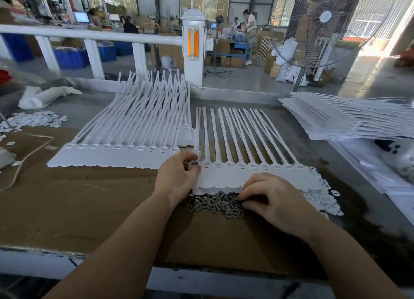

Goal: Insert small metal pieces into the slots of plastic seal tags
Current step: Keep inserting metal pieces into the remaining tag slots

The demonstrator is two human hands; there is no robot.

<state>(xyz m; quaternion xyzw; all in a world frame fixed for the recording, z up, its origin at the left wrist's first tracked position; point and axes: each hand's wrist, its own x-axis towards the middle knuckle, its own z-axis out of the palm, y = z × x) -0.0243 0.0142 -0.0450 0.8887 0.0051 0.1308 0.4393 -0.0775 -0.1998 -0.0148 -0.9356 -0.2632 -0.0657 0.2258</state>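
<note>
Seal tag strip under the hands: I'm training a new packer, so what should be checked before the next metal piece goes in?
1. Strip lies flat on the cardboard: ok.
2. Left hand steadies the strip's left end: ok.
3. Metal piece seated in leftmost slot: cannot tell, partly hidden.
4. Metal pieces within reach: ok.
5. Right hand fingers on the pile, one piece picked: cannot tell.
6. Remaining slots empty: cannot tell.

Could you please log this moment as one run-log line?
left hand: pressing metal piece into tag strip end slot | right hand: picking from metal pieces
</note>
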